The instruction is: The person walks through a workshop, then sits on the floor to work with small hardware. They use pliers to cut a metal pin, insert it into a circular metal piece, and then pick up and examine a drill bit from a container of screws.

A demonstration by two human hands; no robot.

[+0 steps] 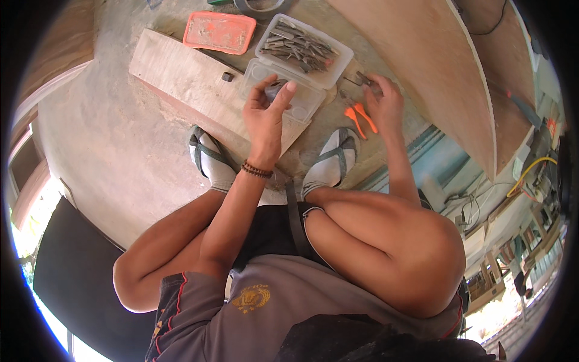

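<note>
My left hand is closed around a dark grey, rounded object, above the open lid of a clear plastic box. In my right hand is a small dark metal piece with a thin shaft pointing left; its exact kind is too small to tell. The clear box lies open beyond my hands, filled with several metal bits. Pliers with orange handles rest on the floor between the box and my right wrist.
A pale wooden board lies under the lid, with a small black block on it. An orange case and a tape roll sit at the far side. Large curved wooden panels rise at the right.
</note>
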